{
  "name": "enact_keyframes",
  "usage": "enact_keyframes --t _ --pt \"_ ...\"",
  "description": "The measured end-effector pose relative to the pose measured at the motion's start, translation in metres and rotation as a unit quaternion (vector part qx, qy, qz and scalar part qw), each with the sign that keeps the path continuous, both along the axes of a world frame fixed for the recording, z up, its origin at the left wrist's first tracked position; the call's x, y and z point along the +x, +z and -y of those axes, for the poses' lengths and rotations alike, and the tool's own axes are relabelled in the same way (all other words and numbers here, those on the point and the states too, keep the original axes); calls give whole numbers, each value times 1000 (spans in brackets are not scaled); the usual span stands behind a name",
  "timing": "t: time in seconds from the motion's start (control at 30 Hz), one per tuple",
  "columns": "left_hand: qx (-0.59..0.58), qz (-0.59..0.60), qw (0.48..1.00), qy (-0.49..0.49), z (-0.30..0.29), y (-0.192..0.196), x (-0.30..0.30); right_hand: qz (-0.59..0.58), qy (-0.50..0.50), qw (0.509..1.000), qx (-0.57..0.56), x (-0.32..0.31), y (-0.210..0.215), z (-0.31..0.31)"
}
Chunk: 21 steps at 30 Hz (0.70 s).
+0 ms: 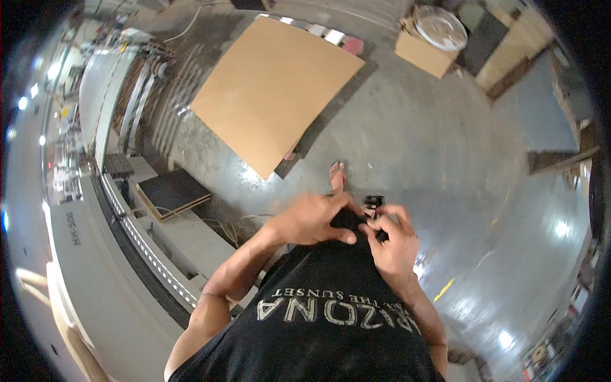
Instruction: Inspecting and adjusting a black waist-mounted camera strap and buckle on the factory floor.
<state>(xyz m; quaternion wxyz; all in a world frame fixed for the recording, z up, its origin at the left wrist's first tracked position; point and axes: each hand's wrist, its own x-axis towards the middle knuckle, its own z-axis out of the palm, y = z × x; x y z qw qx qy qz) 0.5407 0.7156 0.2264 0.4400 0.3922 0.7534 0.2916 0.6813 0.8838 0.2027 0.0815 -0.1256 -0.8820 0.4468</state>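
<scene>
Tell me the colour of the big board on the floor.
Light brown board, clearest in the head view.

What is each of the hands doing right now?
Left hand: closed on the black shirt.
Right hand: closed on a small black object, kind unclear.

Concrete floor [407, 146] under brown board [273, 89]
</scene>
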Motion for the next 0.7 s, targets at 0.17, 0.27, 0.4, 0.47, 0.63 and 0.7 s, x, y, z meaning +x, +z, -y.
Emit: enact_keyframes --t 0.17,0.27,0.4,0.47,0.63,0.7 --pt "89 9 992 89 38 -30 -8 -51 64 996 -47 -41 -13 13" --pt "40 -5 996 79 62 -23 -20 105 99 981 -130 -62 -4 30" --pt "158 -24 979 128 98 -52 -32 198 189 957 -93 -107 3 49" --pt "139 -13 981 135 115 -40 -42 214 235 942 -110 -126 10 57" --pt "178 -80 960 201 141 -39 -46 250 304 888 -239 -174 -13 62" --pt "129 -56 961 239 145 -26 -52 266 301 898 -180 -194 -13 58"
